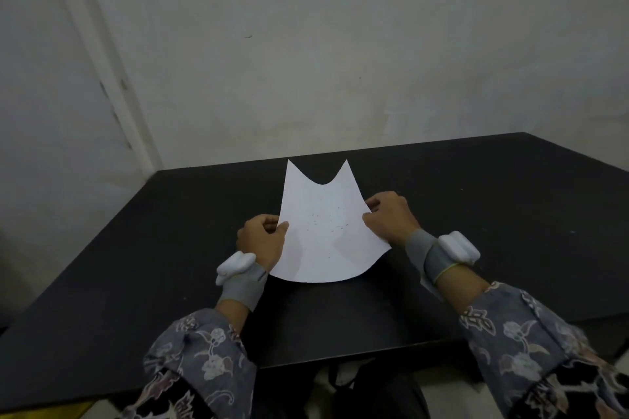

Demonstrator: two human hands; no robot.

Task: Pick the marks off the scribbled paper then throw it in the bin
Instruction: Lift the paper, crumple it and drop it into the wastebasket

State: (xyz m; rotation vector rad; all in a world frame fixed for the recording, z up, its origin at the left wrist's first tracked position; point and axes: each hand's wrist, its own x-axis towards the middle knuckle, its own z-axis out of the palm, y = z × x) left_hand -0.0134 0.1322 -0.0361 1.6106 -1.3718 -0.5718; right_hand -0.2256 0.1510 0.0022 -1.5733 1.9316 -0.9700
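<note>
Both hands, L [261, 239] & R [391, 214], fingers pinching paper [326, 228] edges above table [493, 201].

white paper [326, 235] — faint reddish specks at its centre — bowed upward, side edges raised over the black table [476, 214]

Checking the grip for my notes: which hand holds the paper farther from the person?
The right hand: it pinches the paper higher along its right edge, while the left hand grips the left edge nearer the body.

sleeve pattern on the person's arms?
Grey-blue fabric with a pale floral print, on both the left sleeve and the right sleeve; the head view shows it.
</note>
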